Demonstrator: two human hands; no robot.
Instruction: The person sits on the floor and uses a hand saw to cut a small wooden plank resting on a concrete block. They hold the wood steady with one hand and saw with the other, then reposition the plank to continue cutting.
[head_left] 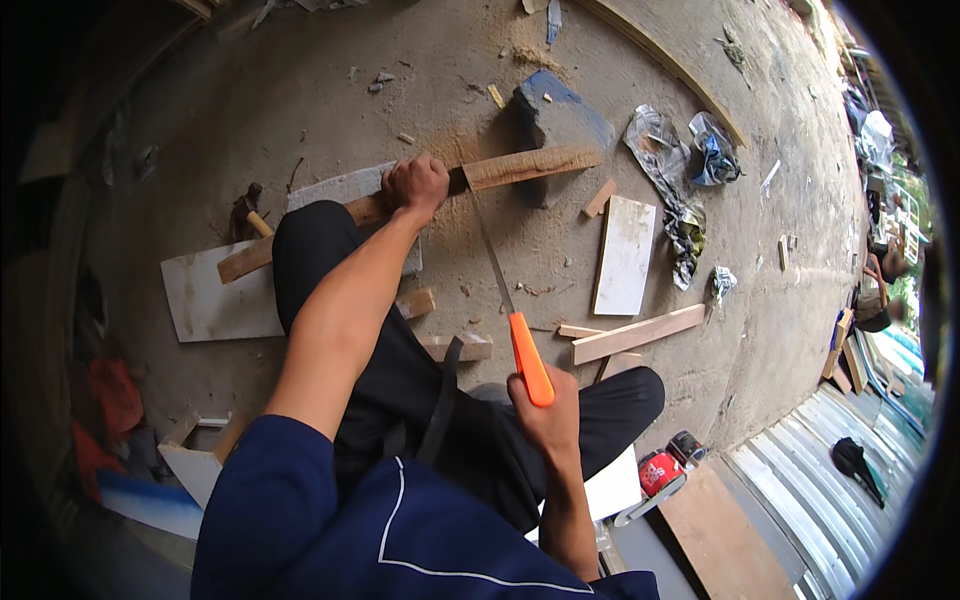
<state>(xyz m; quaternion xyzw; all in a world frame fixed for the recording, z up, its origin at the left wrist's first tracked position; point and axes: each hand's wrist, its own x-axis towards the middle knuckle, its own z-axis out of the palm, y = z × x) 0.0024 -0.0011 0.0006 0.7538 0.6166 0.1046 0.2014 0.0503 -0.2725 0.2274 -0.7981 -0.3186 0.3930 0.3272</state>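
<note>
A long wooden plank (535, 168) runs from beside my left knee to a dark blue-grey block (565, 115), which bears its far right end. My left hand (417, 187) is closed on the plank at its middle. In my right hand (548, 410) is a handsaw (529, 362), gripped by its orange handle. The thin blade slants up and away to the plank just right of my left hand, where a dark cut line crosses the wood. Under the plank near my left hand lies a pale grey block (335, 187).
A hammer (256, 214) and a white board (220, 295) lie at the left. Right of me are another white board (626, 255), wood strips (640, 335) and crumpled plastic (665, 160). A red and black tool (662, 472) stands by my right knee, near corrugated sheets (800, 490).
</note>
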